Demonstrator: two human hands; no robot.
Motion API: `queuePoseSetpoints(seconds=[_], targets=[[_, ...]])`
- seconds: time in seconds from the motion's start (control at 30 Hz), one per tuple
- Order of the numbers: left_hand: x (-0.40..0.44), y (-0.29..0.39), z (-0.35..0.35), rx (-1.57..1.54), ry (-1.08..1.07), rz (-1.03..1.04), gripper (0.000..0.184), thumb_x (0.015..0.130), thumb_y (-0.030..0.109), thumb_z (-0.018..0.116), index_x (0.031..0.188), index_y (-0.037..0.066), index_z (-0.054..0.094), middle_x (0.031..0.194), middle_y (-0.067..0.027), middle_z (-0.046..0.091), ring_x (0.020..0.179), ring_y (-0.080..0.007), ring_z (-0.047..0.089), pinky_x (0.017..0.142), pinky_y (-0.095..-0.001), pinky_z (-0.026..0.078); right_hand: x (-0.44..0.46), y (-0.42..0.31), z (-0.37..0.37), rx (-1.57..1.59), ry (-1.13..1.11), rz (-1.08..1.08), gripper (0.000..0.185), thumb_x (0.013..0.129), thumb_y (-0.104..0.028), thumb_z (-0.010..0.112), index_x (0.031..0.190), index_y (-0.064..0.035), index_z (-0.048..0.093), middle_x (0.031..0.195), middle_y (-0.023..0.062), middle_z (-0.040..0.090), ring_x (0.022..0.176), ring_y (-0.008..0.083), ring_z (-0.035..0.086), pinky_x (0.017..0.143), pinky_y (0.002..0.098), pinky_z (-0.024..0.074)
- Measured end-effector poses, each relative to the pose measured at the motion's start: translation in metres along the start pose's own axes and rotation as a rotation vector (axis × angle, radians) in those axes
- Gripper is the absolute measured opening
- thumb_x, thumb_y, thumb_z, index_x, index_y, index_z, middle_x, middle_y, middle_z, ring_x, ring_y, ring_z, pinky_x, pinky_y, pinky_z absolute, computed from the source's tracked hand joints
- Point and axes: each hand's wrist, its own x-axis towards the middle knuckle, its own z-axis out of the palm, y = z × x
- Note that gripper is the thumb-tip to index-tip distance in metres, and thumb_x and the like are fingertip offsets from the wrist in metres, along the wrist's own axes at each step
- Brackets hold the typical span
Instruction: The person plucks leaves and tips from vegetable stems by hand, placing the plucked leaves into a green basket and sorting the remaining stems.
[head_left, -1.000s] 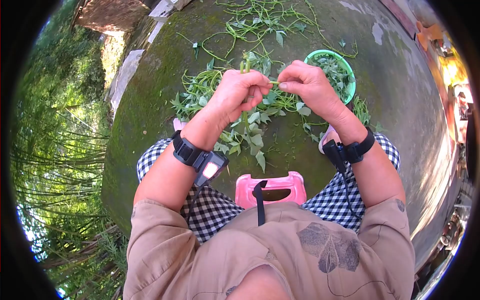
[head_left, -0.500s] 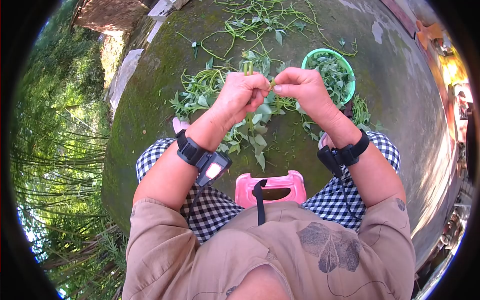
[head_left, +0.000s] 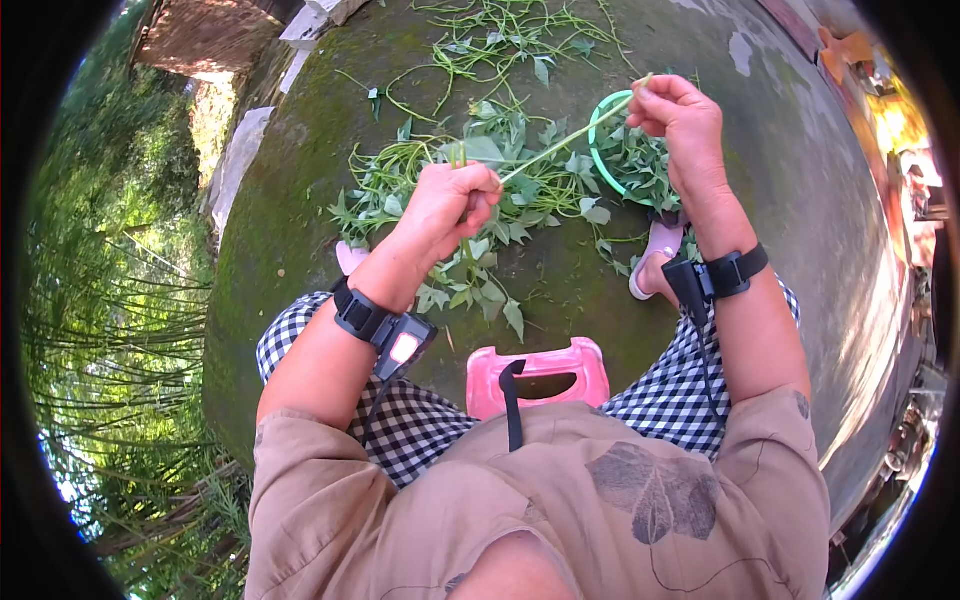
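Bright daylight, fisheye bowing, black corners, sun glare on concrete [head_left: 862, 395] at right, blown-out gaps in foliage [head_left: 130, 320] at left

Mossy ground [head_left: 290, 225] beneath leafy vines [head_left: 535, 198]; green container [head_left: 594, 143]

We see a thin, pale-green plant stem [head_left: 570, 139] and, far and central, tangled yellow-green vines [head_left: 395, 170] with duller grey-green leaves [head_left: 514, 318]. Far right, we note a round mint-green plastic basket [head_left: 593, 137]. Nearer, we find a pink plastic stool [head_left: 486, 385], black-and-white checked cloth trousers [head_left: 660, 390] and a tan fabric shirt [head_left: 550, 470] with a dark grey leaf print [head_left: 660, 490]. The ground [head_left: 300, 200] runs mossy green leftward, grey rightward.
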Motion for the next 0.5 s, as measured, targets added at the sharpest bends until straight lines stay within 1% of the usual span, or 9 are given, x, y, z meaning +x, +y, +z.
queuePoseSetpoints(seconds=[0.03,0.13,0.27,0.3,0.43,0.5], targets=[[0.001,-0.003,-0.004,0.013,0.011,-0.011,0.01,0.076,0.007,0.063,0.071,-0.001,0.061,0.061,-0.0053,0.056,0.04,-0.0101,0.045,0.036,-0.0255,0.028,0.004,0.003,-0.007,-0.006,0.032,0.006,0.008,0.088,-0.01,0.066,0.091,-0.0026,0.067,0.076,0.0039,0.068,0.063,0.0089,0.063,0.058,0.0202,0.0477],[0.003,-0.018,-0.016,0.076,0.042,-0.035,0.01,0.075,0.006,0.063,0.068,0.0,0.06,0.06,-0.0046,0.055,0.04,-0.0098,0.044,0.036,-0.0255,0.028,0.01,0.003,-0.022,-0.012,0.127,0.029,0.007,0.089,-0.01,0.065,0.091,-0.0032,0.066,0.077,0.005,0.068,0.064,0.0097,0.064,0.057,0.0203,0.0475],[0.006,-0.046,-0.031,0.118,0.124,-0.135,0.012,0.073,0.005,0.063,0.064,0.002,0.058,0.055,-0.0028,0.052,0.038,-0.0094,0.043,0.035,-0.0248,0.027,0.01,0.001,-0.035,-0.008,0.159,0.027,0.009,0.091,-0.012,0.063,0.091,-0.0031,0.064,0.077,0.0064,0.069,0.062,0.0113,0.064,0.056,0.0202,0.0467],[0.007,-0.056,-0.034,0.121,0.125,-0.126,0.013,0.073,0.005,0.063,0.061,0.002,0.057,0.053,-0.0017,0.05,0.037,-0.0092,0.041,0.034,-0.0247,0.026,0.012,0.003,-0.038,-0.01,0.164,0.029,0.009,0.091,-0.012,0.063,0.09,-0.0028,0.063,0.077,0.0069,0.068,0.061,0.0121,0.064,0.055,0.0206,0.0464],[0.007,-0.087,-0.044,0.185,0.134,-0.149,0.015,0.072,0.004,0.061,0.057,0.003,0.054,0.051,-0.0016,0.049,0.035,-0.0085,0.039,0.032,-0.0258,0.024,0.014,0.006,-0.045,0.017,0.158,0.016,0.009,0.091,-0.012,0.062,0.089,-0.0027,0.063,0.076,0.0071,0.068,0.062,0.0126,0.065,0.054,0.0208,0.0461],[0.008,-0.099,-0.049,0.214,0.118,-0.199,0.016,0.071,0.004,0.061,0.057,0.003,0.054,0.05,-0.0015,0.048,0.034,-0.0087,0.038,0.032,-0.0258,0.023,0.015,0.006,-0.046,0.021,0.164,0.005,0.009,0.091,-0.012,0.062,0.089,-0.0026,0.063,0.076,0.0072,0.068,0.062,0.0128,0.065,0.053,0.0207,0.0458]])
